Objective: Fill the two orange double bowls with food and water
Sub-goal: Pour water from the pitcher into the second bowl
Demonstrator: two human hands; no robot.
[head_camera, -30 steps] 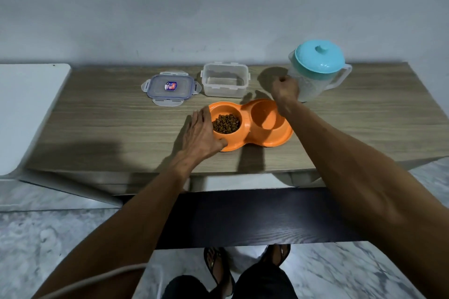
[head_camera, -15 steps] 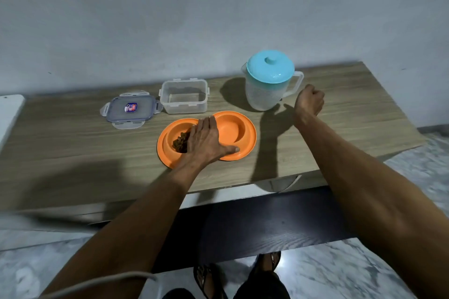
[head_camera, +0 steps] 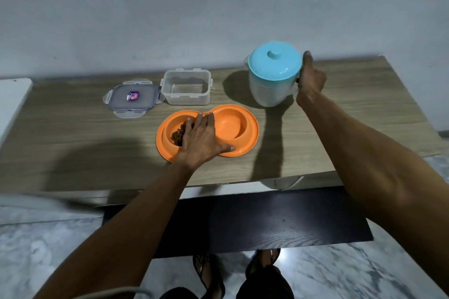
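One orange double bowl [head_camera: 245, 138] lies on the wooden table [head_camera: 73, 133]. Its left cup holds brown kibble [head_camera: 178, 135], its right cup looks dry. My left hand [head_camera: 202, 139] lies flat across the middle of the bowl, fingers straight, thumb on the front rim. At the back right stands a clear pitcher with a turquoise lid [head_camera: 273, 73]. My right hand [head_camera: 309, 80] grips the pitcher's handle, which the hand hides, with the thumb up beside the lid. Only one orange bowl is in view.
A clear food container [head_camera: 185, 87], with only residue at its bottom, stands behind the bowl, and its lid [head_camera: 132, 97] lies flat to its left. A white surface [head_camera: 12, 102] adjoins the table's left end. My feet in sandals show below, on a marble floor.
My right hand moved from the pitcher's left side round to its right and took hold of the handle. My left hand slid from the bowl's left edge onto its middle.
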